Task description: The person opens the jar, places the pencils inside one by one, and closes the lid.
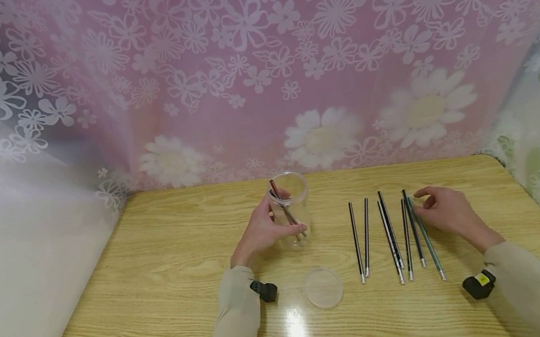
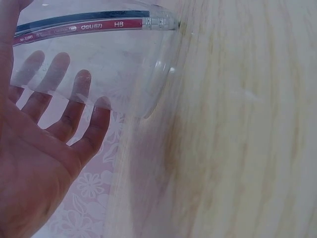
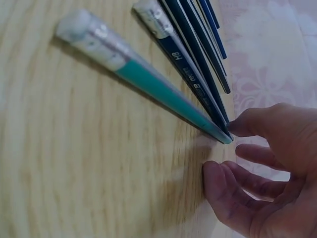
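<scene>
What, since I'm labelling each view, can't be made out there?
Left wrist view: far end of the red pencil, hidden behind the left hand.
Right wrist view: eraser ends of the uppermost dark pencils, cut off by the top edge.
Head view: print on the loose pencils, too small to read.

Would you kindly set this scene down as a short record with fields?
Left hand: grips the clear jar
Jar contents: red pencil and dark pencil, eraser ends down
Right hand: beside the far end of the teal pencil; contact unclear
Loose pencils: seven on the wood-grain table, teal one included, erasers toward the person
Lid: clear, round, flat on the table
</scene>
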`<state>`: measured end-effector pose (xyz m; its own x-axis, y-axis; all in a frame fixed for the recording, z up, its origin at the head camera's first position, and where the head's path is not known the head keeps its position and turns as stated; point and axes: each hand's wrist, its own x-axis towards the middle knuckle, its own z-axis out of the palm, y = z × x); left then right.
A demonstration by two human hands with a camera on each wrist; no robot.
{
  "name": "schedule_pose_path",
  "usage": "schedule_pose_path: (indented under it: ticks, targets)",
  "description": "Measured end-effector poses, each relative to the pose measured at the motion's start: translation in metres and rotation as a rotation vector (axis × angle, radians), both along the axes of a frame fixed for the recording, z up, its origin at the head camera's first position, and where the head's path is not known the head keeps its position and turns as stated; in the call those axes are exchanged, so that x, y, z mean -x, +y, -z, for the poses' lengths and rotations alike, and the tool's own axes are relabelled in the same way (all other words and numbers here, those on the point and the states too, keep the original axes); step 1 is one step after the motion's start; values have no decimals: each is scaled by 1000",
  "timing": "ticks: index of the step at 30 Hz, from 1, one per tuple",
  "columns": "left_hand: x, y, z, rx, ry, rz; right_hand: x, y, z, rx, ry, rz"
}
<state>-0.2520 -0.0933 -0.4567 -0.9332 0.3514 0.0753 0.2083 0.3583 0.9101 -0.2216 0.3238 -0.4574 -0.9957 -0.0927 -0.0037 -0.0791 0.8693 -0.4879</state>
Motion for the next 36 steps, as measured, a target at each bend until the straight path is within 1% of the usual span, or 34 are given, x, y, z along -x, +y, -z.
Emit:
schedule_pose_path:
  ticks: [3, 6, 10, 15, 21, 23, 28, 32, 36]
  targets:
    - [0, 0, 1, -2, -7, 3, 3, 1, 1, -40, 0, -23]
    - [0, 0, 1, -3, -10, 7, 4, 0, 0, -56, -2, -41]
    - [-1, 0, 1, 0, -7, 5, 4, -2, -3, -50, -19, -49]
    - [-1, 0, 1, 3, 5, 9, 2, -3, -5, -25, -60, -43]
    - [0, -1, 0, 5, 11, 16, -1, 0, -11, 62, -131, 23]
    - [0, -1, 0, 6, 9, 15, -2, 2, -12, 79, -140, 45]
    - [0, -1, -1, 3, 0, 9, -3, 7, -14, 117, -137, 91]
    - [0, -1, -1, 5, -11, 4, -7, 8, -20, 182, -127, 127]
    - [0, -1, -1, 3, -8, 2, -12, 8, -27, 237, -90, 159]
